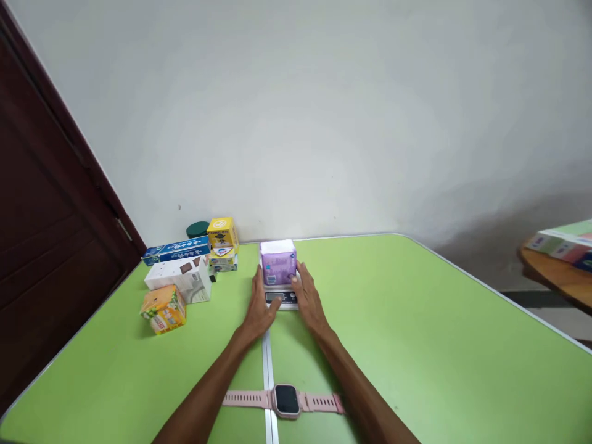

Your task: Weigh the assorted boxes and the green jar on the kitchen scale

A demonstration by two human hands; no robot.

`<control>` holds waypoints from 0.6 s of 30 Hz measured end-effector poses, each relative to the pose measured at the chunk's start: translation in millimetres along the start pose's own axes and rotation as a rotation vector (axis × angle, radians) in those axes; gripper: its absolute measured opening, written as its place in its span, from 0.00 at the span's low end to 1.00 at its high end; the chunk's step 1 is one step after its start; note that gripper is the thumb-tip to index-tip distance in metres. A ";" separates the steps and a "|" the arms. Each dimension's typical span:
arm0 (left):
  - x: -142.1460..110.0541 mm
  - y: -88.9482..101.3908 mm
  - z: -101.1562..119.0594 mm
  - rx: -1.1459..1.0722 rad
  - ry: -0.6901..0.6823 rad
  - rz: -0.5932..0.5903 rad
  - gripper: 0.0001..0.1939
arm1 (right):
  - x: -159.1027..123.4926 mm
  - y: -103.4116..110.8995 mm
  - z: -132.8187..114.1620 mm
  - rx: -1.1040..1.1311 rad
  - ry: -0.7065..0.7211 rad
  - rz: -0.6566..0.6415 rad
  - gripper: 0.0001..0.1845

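A purple-and-white soft pack [279,266], which looks like packaged tissues or pads, rests on a small white digital kitchen scale [282,305] with a black front panel. My left hand [259,308] lies along the left side of the scale, its thumb over the front panel beside the display. On the other side, my right hand [311,302] holds the scale's right edge, with the thumb near the pack's lower right corner. The far fingers of both hands are partly hidden. Between my forearms, a pink-strapped smartwatch [287,401] lies flat on the table.
Left on the green table [416,345] are an orange pack [164,309], a white box [182,277], a long blue box [178,250], a yellow box [222,232] on smaller packs, and a dark green lid [198,229]. A wall stands behind; a wooden surface [550,271] holds printed items at right.
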State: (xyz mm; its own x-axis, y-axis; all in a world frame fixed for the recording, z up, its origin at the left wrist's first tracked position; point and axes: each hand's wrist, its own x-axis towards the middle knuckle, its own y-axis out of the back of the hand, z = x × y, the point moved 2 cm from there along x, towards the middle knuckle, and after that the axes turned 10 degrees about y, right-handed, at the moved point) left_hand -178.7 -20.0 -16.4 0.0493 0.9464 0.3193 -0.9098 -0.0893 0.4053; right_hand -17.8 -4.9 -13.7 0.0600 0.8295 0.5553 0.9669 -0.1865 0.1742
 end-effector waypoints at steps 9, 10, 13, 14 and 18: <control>-24.3 34.2 13.4 -0.162 0.006 0.110 0.48 | -7.7 -19.7 -45.0 0.045 0.096 -0.100 0.39; -30.8 44.2 12.5 -0.164 0.022 0.149 0.48 | -7.9 -27.9 -52.9 0.055 0.114 -0.129 0.38; -53.3 79.0 0.9 -0.152 0.084 0.245 0.47 | -12.3 -61.6 -71.1 0.111 0.143 -0.218 0.37; -61.1 91.1 -5.5 -0.139 0.110 0.269 0.47 | -15.2 -74.9 -74.3 0.137 0.142 -0.251 0.37; -88.2 128.4 -34.0 -0.086 0.190 0.310 0.45 | -31.0 -124.6 -72.1 0.266 0.102 -0.338 0.39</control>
State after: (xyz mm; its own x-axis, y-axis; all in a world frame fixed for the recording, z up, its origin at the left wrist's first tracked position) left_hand -313.9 -104.4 -21.7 -0.3040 0.9201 0.2471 -0.9013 -0.3618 0.2382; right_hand -158.0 -45.3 6.1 -0.2821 0.7618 0.5832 0.9591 0.2392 0.1515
